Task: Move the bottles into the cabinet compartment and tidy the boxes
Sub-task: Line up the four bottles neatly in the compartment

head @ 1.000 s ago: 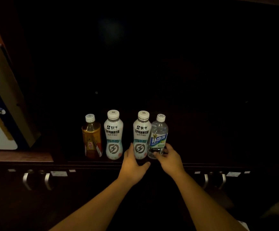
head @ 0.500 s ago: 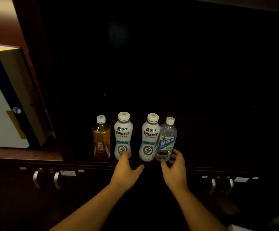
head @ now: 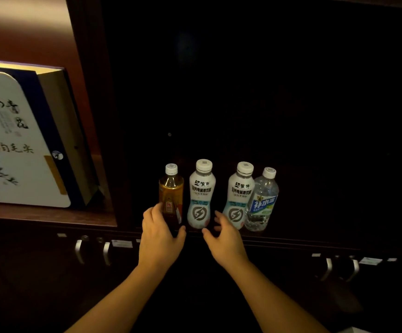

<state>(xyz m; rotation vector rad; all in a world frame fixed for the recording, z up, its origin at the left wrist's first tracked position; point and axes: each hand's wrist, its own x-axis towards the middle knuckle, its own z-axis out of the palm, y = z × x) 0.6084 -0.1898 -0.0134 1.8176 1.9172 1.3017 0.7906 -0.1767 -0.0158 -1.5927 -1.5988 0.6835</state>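
Note:
Four bottles stand in a row at the front of the dark cabinet compartment (head: pixel 243 116): an amber tea bottle (head: pixel 171 188), a white drink bottle (head: pixel 201 191), a second white drink bottle (head: pixel 239 195) and a clear water bottle (head: pixel 264 198) touching it. My left hand (head: pixel 159 236) grips the tea bottle's base, fingers on its left, thumb on its right. My right hand (head: pixel 224 239) hovers with spread fingers before the gap between the two white bottles, holding nothing. A white and blue gift box (head: pixel 22 145) leans in the lit left compartment.
A dark upright panel (head: pixel 94 116) divides the two compartments. Below the shelf edge are drawer fronts with metal handles on the left (head: pixel 78 251) and on the right (head: pixel 327 269). The back of the dark compartment is hard to make out.
Both hands moved left along the row. My left hand went from the second white bottle to the tea bottle; my right hand left the water bottle. The view swung left.

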